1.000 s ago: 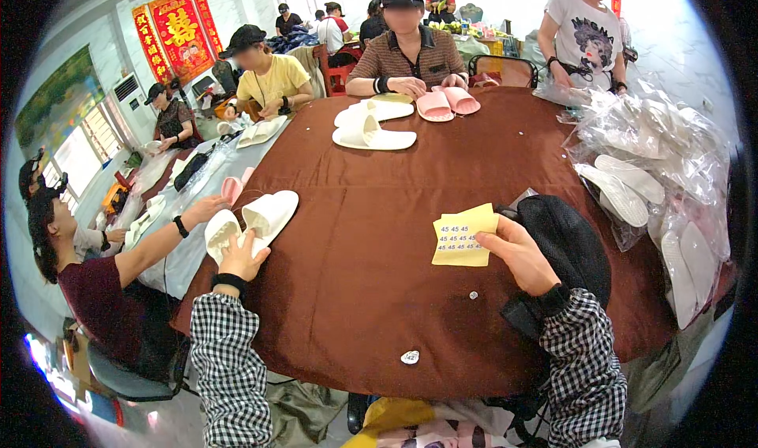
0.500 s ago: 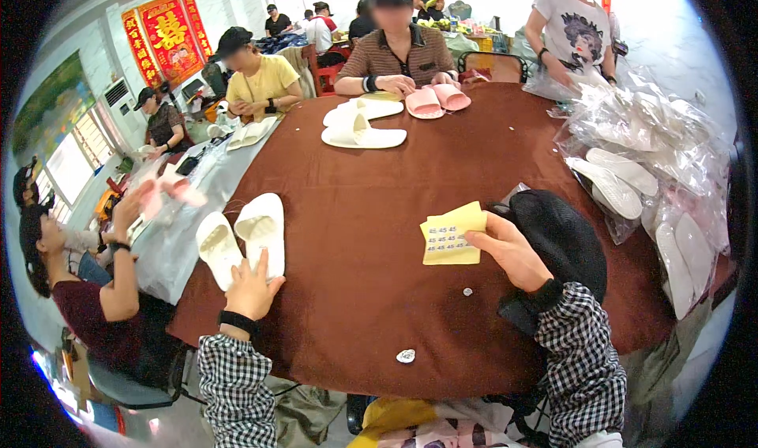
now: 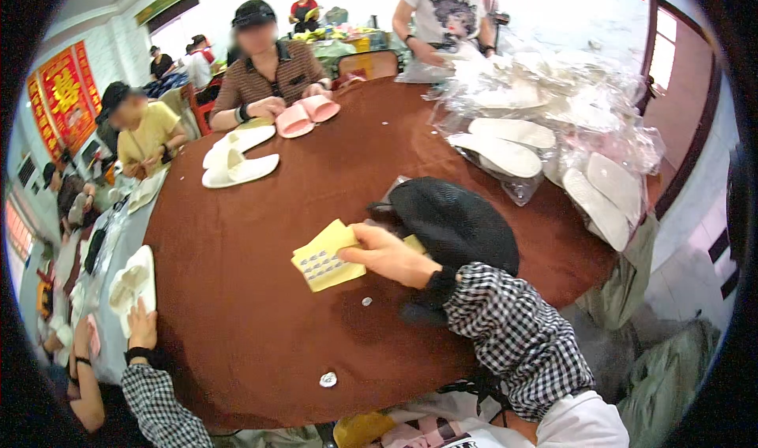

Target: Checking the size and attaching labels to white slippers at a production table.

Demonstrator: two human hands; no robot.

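At the table's left edge lies a pair of white slippers point(image 3: 136, 284). My left hand point(image 3: 143, 327) rests on their near end, its fingers stretched out over the sole. Over the middle of the table my right hand point(image 3: 391, 254) pinches a few yellow sticker sheets point(image 3: 328, 260) between thumb and fingers. Rows of small printed marks show on the front sheet. Just beyond and right of that hand lies a black cap point(image 3: 454, 219), which the forearm partly overlaps.
Bagged white slippers point(image 3: 545, 93) are heaped at the right. Across the brown table point(image 3: 308, 187), a seated person point(image 3: 264, 77) touches pink slippers point(image 3: 308, 116), with another white pair point(image 3: 239, 162) beside them. A crumpled scrap point(image 3: 328, 379) lies near the front edge. Co-workers sit along the left.
My view has swung to the right, so the table and slippers appear further left. The left hand stays on the white slippers, and the right still holds the yellow sheets.
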